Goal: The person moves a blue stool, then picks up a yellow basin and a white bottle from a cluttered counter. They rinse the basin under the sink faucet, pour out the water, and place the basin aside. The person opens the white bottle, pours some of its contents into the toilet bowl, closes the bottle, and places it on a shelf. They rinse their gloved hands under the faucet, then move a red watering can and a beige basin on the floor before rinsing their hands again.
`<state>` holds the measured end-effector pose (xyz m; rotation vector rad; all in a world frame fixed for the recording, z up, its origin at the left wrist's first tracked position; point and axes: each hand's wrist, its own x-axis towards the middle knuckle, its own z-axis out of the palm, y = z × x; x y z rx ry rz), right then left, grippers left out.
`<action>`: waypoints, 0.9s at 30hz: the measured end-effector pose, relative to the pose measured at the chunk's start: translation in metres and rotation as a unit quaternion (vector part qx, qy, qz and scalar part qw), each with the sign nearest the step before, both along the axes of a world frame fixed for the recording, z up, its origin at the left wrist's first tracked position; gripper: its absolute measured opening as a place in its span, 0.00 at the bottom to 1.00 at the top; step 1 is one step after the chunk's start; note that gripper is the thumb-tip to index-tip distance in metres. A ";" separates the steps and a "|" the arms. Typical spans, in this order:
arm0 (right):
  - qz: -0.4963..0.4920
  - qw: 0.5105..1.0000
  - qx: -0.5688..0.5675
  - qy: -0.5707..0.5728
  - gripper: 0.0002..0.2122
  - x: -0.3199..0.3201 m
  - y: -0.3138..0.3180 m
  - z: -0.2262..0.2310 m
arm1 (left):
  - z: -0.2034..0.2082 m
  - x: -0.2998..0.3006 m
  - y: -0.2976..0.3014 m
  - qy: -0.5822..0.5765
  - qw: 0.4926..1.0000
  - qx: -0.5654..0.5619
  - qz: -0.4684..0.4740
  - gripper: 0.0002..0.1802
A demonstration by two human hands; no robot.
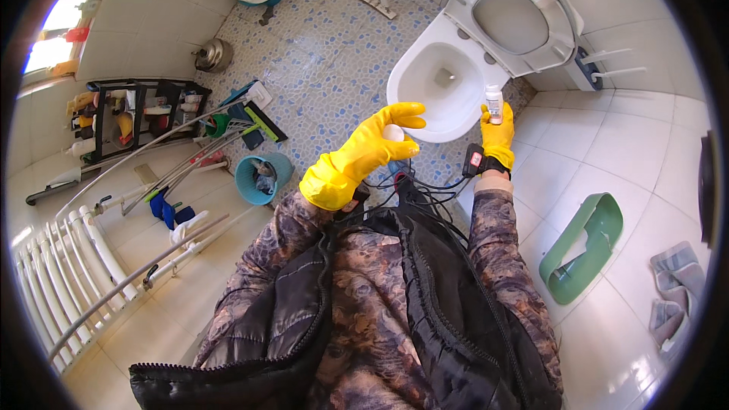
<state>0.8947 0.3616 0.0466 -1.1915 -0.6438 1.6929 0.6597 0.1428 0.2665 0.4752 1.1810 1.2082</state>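
Black puffer vest (292, 307) foremost; yellow-gloved left hand (364, 143) holding a round white piece (392, 133); rightward, small white bottle (494, 99), long axis pointing away from the vest, gripped by yellow-gloved right hand (498, 140).

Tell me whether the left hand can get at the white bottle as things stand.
Probably yes: nothing shows between the left hand and the white bottle, which sticks out of the right hand. The round white piece that the left hand holds might hinder it.
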 end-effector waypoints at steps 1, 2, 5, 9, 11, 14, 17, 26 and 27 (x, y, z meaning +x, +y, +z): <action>-0.004 0.996 -0.048 0.076 0.15 0.004 -0.004 0.007 | 0.001 0.000 0.000 0.005 1.000 0.006 -0.002 0.33; -0.021 0.987 -0.092 0.128 0.13 0.007 -0.006 0.013 | 0.002 0.001 0.001 -0.002 1.000 0.008 -0.004 0.34; -0.018 0.953 -0.107 0.282 0.12 0.010 -0.017 0.031 | 0.006 0.006 0.005 0.009 1.000 0.017 0.003 0.33; 0.071 0.925 0.015 0.373 0.11 0.005 -0.030 0.049 | 0.014 0.012 0.011 -0.065 0.998 0.000 0.004 0.29; 0.026 0.984 0.114 0.137 0.17 -0.005 -0.034 0.057 | 0.017 0.013 0.014 -0.097 0.995 -0.018 0.008 0.27; 0.059 0.961 0.248 -0.110 0.20 -0.022 -0.042 0.074 | 0.022 0.015 0.018 -0.079 0.996 -0.021 0.027 0.24; 0.111 0.917 0.347 -0.159 0.19 -0.042 -0.055 0.100 | 0.023 0.018 0.027 0.024 0.994 0.028 0.100 0.24; 0.229 0.921 0.294 -0.118 0.14 -0.102 -0.114 0.159 | 0.016 0.030 0.050 0.294 0.916 0.163 0.219 0.22; 0.244 0.931 0.258 -0.081 0.13 -0.106 -0.113 0.164 | 0.017 0.030 0.047 0.306 0.909 0.160 0.233 0.22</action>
